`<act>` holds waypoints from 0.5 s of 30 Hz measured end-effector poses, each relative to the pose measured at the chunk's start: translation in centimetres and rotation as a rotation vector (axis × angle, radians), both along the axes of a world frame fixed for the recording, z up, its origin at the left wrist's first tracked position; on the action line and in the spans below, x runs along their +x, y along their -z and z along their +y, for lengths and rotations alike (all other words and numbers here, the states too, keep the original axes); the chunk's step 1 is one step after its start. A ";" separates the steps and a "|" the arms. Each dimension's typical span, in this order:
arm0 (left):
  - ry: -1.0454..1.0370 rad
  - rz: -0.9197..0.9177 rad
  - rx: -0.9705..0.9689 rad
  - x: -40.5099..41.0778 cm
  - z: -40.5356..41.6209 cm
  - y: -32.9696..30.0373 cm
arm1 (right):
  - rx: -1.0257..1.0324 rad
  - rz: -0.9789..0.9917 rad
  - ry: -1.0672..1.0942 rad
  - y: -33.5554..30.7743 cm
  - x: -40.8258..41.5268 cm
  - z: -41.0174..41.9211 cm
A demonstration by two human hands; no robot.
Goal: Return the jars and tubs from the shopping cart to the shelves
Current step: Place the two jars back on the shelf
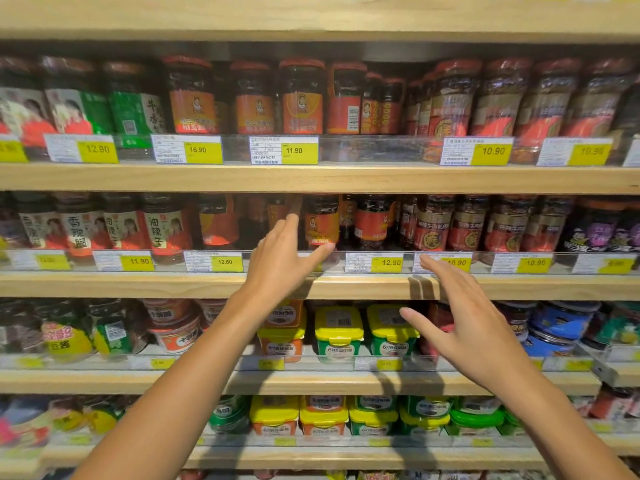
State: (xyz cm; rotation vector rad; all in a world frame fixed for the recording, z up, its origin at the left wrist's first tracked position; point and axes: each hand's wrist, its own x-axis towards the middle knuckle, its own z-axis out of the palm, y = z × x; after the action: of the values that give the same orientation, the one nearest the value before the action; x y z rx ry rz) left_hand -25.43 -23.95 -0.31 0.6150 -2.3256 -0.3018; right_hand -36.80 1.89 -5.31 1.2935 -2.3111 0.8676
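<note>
A dark jar with an orange label (pixel 322 221) stands on the second wooden shelf (pixel 173 284), among similar jars. My left hand (pixel 282 256) reaches up to that shelf with straight fingers; its thumb lies at the jar's base and its fingers are just left of the jar. It holds nothing. My right hand (pixel 464 317) hovers lower and to the right, in front of the shelf edge, fingers spread and empty. The shopping cart is out of view.
Rows of sauce jars (pixel 301 98) fill the upper shelf behind yellow price tags (pixel 294 150). Yellow-lidded tubs (pixel 339 332) sit on the third shelf below my hands. More tubs (pixel 323 415) fill the lowest shelf. A clear plastic rail (pixel 374 148) fronts each shelf.
</note>
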 end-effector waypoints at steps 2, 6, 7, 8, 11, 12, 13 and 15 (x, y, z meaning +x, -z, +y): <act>0.056 -0.021 -0.027 1.6 -0.4 0.5 | 0.008 0.008 0.002 -0.1 0.1 -0.1; 0.168 -0.020 -0.128 4.6 -1.2 1.6 | 0.024 0.039 0.009 -0.2 0.2 -0.1; 0.194 -0.011 -0.147 5.3 -1.3 1.9 | 0.028 0.048 0.012 -0.1 0.3 0.0; 0.222 -0.004 -0.173 5.9 -1.3 2.2 | 0.032 0.057 0.016 -0.2 0.3 0.1; 0.316 -0.009 -0.259 7.4 -0.9 3.0 | 0.049 0.081 0.027 0.0 0.4 0.5; 0.352 -0.021 -0.281 7.6 -0.7 3.3 | 0.054 0.085 0.032 0.1 0.5 0.8; 0.387 -0.037 -0.300 7.7 -0.3 3.6 | 0.059 0.089 0.037 0.3 0.6 1.0; 0.452 -0.072 -0.324 7.4 0.4 4.2 | 0.077 0.092 0.052 0.6 0.8 1.7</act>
State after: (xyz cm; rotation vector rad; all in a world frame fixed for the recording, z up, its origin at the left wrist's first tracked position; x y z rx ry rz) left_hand -18.03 -23.52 -4.52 -0.0630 -2.4928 -0.1000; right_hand -36.04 3.62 -5.96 1.2712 -2.3156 0.6942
